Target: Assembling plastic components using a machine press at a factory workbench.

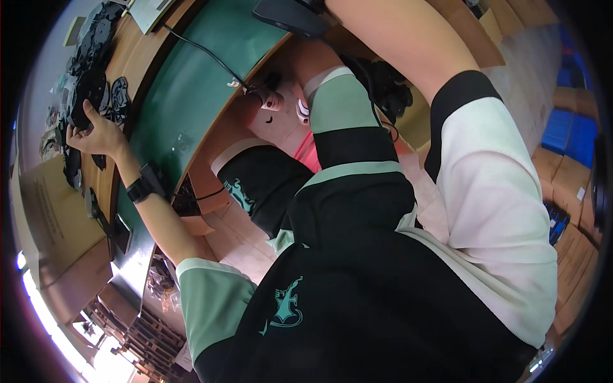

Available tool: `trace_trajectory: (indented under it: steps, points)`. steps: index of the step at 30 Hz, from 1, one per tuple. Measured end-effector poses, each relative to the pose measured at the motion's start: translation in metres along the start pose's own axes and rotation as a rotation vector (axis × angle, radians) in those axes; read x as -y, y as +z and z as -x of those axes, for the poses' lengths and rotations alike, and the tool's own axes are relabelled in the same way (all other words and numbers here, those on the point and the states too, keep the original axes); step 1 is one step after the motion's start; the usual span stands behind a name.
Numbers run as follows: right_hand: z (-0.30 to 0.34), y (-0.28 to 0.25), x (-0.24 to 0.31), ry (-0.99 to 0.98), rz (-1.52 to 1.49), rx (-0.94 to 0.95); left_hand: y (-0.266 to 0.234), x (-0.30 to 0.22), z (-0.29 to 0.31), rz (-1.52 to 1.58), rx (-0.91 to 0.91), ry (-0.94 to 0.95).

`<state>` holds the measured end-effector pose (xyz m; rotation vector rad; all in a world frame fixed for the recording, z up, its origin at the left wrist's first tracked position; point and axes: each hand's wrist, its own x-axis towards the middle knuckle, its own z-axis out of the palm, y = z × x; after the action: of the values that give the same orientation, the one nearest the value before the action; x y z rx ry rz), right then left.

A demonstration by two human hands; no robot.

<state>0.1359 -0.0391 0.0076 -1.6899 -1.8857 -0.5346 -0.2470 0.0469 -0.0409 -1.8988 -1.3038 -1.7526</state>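
My left hand (101,133) is stretched out to the far left, over a pile of thin black parts on the wooden bench edge. Its thumb stands well apart from the bent fingers. A flat black part (88,96) shows in and beyond the gap, and I cannot make out any firm hold on it. Right beside the hand lies a black part with cut-outs (120,97). A black band sits on my left wrist. My right forearm (402,38) runs up past the top edge, so the right hand is out of sight. Near that forearm is a dark grey device (290,16).
A green-topped table (182,96) with a wooden edge lies ahead of my lap, crossed by a black cable (211,54). A dark phone-like slab (121,233) rests at the near left. Cardboard boxes (568,175) and blue bins (568,134) stand at the right.
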Motion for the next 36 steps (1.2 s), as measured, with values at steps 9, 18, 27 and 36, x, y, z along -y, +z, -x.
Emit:
trace_trajectory:
  steps: [9,18,27,36]
  points:
    - [-0.008,0.001,-0.012,-0.074,-0.126,-0.055,0.001,-0.025,-0.002,0.175,0.061,0.149]
    - [0.006,-0.014,-0.007,-0.048,-0.070,0.050,-0.017,-0.066,0.006,0.408,0.317,-0.062]
    - [0.003,-0.022,0.006,-0.010,-0.064,0.113,-0.029,-0.070,0.009,0.405,0.429,-0.083]
    - [0.002,-0.022,0.007,0.018,-0.085,0.092,-0.022,-0.073,0.009,0.473,0.457,-0.122]
